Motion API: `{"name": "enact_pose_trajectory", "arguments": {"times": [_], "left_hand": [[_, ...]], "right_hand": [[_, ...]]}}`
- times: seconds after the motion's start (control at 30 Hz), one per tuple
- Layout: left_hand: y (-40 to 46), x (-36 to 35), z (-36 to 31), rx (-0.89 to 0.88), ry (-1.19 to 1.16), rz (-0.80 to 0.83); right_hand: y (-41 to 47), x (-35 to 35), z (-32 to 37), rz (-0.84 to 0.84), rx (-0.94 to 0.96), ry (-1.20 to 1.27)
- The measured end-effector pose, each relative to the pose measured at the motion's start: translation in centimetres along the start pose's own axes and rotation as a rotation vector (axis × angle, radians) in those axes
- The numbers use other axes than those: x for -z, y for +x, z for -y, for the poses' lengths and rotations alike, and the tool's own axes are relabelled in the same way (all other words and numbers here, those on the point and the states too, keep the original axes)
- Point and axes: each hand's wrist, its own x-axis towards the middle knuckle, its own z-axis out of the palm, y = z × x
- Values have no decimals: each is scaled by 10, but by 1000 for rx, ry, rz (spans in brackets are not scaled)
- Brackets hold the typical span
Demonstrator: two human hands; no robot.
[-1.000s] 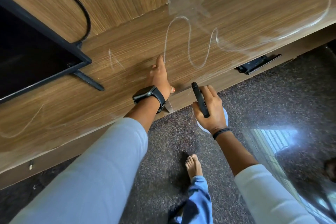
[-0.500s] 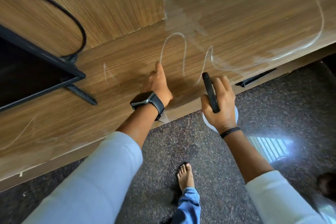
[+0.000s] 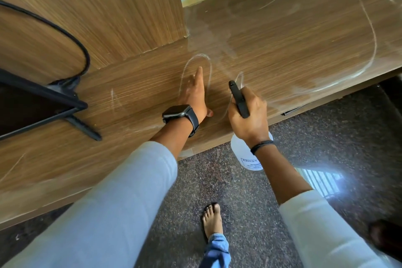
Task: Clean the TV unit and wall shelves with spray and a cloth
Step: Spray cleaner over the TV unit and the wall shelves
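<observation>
Spray bottle (image 3: 250, 154) hangs in the right hand (image 3: 248, 115), fingers wrapped round its black trigger head, nozzle aimed forward over the TV unit (image 3: 282, 50) top just beyond. Left hand (image 3: 195, 93) lies flat, fingers straight, on the wood beside it. No cloth shows, possibly under that palm.

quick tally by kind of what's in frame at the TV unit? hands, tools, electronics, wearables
Hands: 2, left hand flat on the TV unit top, right hand gripping the spray bottle
Spray bottles: 1
TVs: 1, TV
Cables: 1, black cable
Wrist wearables: 2, smartwatch, black band
Cloths: 0 visible
Total: 7
</observation>
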Motion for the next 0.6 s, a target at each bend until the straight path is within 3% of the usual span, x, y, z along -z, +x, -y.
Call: {"name": "enact_pose_trajectory", "arguments": {"times": [0.4,0.6], "left_hand": [[-1,0,-5,27,36,-34],[1,0,-8,60,54,-16]], "right_hand": [[1,6,-4,90,-32,163],[3,14,-6,100,-306,446]]}}
